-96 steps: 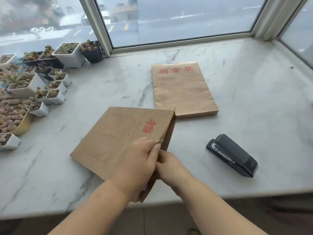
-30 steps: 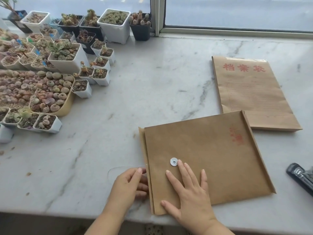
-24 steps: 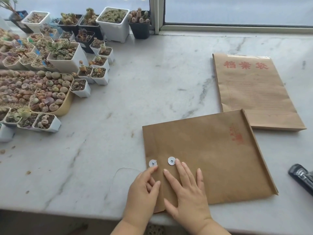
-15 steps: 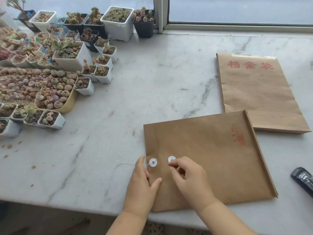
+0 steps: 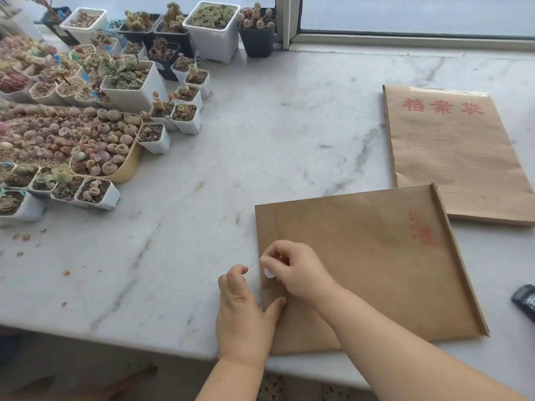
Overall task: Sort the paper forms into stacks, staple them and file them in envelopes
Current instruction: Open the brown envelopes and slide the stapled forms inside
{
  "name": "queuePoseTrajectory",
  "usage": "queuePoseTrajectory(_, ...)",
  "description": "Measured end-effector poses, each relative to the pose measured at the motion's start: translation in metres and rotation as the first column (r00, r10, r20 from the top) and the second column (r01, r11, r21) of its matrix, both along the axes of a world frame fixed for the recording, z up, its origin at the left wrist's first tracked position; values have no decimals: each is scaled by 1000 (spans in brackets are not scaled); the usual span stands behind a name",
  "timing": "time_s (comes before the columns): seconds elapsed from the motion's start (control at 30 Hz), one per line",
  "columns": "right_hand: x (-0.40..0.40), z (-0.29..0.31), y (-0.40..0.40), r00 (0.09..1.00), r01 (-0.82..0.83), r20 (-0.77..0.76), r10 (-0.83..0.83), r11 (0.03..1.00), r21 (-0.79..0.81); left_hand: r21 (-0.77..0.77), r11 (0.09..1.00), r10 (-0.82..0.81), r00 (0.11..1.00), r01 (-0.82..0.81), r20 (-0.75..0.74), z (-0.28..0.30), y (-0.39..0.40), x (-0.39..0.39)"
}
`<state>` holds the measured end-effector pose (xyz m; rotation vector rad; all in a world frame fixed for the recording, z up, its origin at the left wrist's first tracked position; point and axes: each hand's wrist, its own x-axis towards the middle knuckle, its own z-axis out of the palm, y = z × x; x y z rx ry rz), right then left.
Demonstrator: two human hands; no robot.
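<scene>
On the marble tabletop (image 5: pixel 260 169), the left hand (image 5: pixel 246 311) pinches the closure string (image 5: pixel 252 264) while the right hand's (image 5: pixel 295 270) curled fingers work the near envelope's (image 5: pixel 376 256) white button (image 5: pixel 269 274).

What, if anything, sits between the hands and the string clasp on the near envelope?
Nothing visible. Both hands are already at the clasp: the right hand curls over the white button on the near envelope, and the left hand pinches the thin string beside it, thumb on the envelope edge.
</scene>
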<state>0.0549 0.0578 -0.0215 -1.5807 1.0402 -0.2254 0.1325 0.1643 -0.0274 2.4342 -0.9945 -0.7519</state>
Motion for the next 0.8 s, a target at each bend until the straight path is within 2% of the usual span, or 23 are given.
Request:
queuePoseTrajectory(0.03, -8, 6, -4, 980, 146, 101, -169, 968, 202, 8, 1000, 2, 1000, -2, 7, 1, 0, 0)
queuePoseTrajectory(0.1, -31, 10, -12, 847, 415, 166, -505, 823, 388, 15, 1000, 10, 1000, -10, 6, 2, -3, 0)
queuePoseTrajectory(0.17, -57, 7, -18, 723, 592, 140, -676, 712, 377, 43, 999, -18, 1000, 18, 2, 4, -7, 1)
queuePoseTrajectory(0.2, -67, 4, -19, 702, 627, 127, -701, 693, 356, 59, 997, -40, 999, 40, 1, 7, -10, 1)
queuePoseTrajectory(0.3, -79, -6, -18, 713, 612, 113, -692, 693, 381, 79, 997, 11, 997, -5, -72, 10, -21, 2)
queuePoseTrajectory(0.37, -78, -7, -19, 712, 593, 130, -690, 691, 413, 73, 989, 139, 969, -127, -203, 7, -29, 6)
queuePoseTrajectory(0.43, -76, -5, -21, 680, 595, 152, -717, 661, 457, 104, 969, 247, 905, -225, -346, 1, -38, 12)
queuePoseTrajectory(0.57, -78, -3, -22, 612, 599, 178, -771, 598, 533, 145, 971, 233, 880, -189, -415, 3, -50, 23)
queuePoseTrajectory(0.67, -82, 1, -25, 543, 548, 207, -814, 530, 647, 72, 978, 205, 842, -195, -498, 8, -47, 25)
queuePoseTrajectory(0.7, -83, 3, -27, 517, 520, 224, -826, 511, 684, 47, 979, 192, 813, -200, -549, 10, -45, 23)
queuePoseTrajectory(0.73, -84, 6, -29, 494, 495, 243, -835, 499, 711, 35, 974, 195, 748, -224, -634, 13, -43, 19)
queuePoseTrajectory(0.8, -86, 9, -32, 461, 467, 274, -844, 493, 734, 77, 947, 238, 521, -311, -820, 17, -41, 10)
